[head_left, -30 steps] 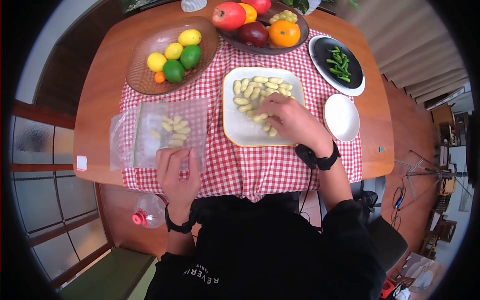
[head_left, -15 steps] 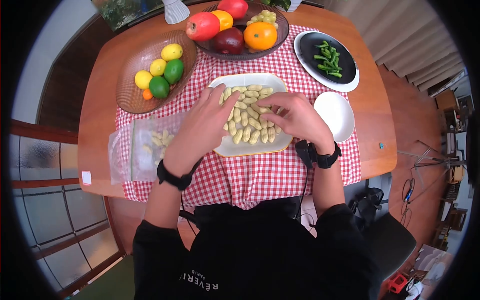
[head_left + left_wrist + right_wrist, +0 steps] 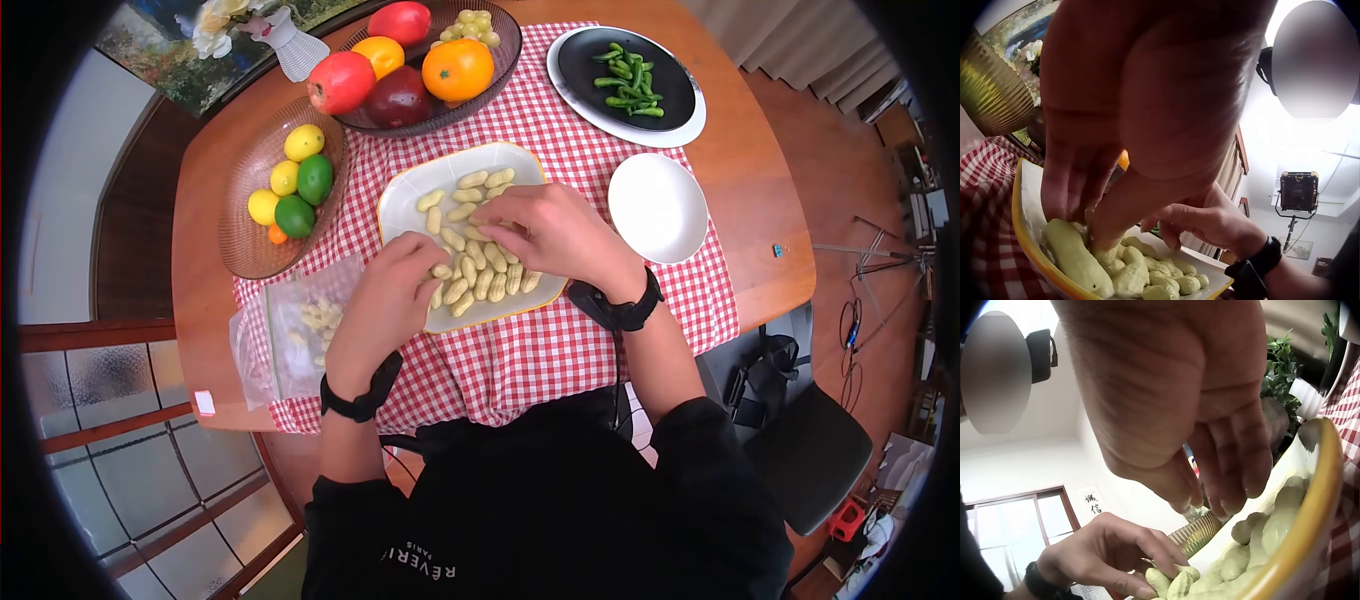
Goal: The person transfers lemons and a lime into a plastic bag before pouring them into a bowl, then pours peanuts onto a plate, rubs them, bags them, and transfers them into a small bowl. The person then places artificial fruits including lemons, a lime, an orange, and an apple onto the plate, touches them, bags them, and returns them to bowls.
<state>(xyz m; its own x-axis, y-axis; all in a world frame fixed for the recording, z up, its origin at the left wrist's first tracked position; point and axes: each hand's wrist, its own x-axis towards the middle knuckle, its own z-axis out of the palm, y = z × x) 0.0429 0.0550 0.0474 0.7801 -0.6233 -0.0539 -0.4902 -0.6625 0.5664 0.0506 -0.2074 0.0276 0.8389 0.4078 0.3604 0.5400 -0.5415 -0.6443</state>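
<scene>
A white tray with a yellow rim holds many pale, unshelled peanuts. At its left side my left hand pinches a peanut between thumb and fingertips, low among the others. My right hand reaches over the right side of the tray, palm down. Its fingers point down at the peanuts, with the thumb near the index fingertip and nothing visible between them. Left of the tray lies a clear zip bag with more peanuts inside, partly covered by my left hand.
A brown basket of lemons and green fruit stands at left, a dark fruit bowl behind the tray. At right are a black plate of green peppers and a white bowl. A checked cloth lies underneath.
My left hand has moved from the zip bag onto the tray's left side, first spread over the peanuts, now pinching one. The right hand stays over the tray. The peanuts are shifted about.
</scene>
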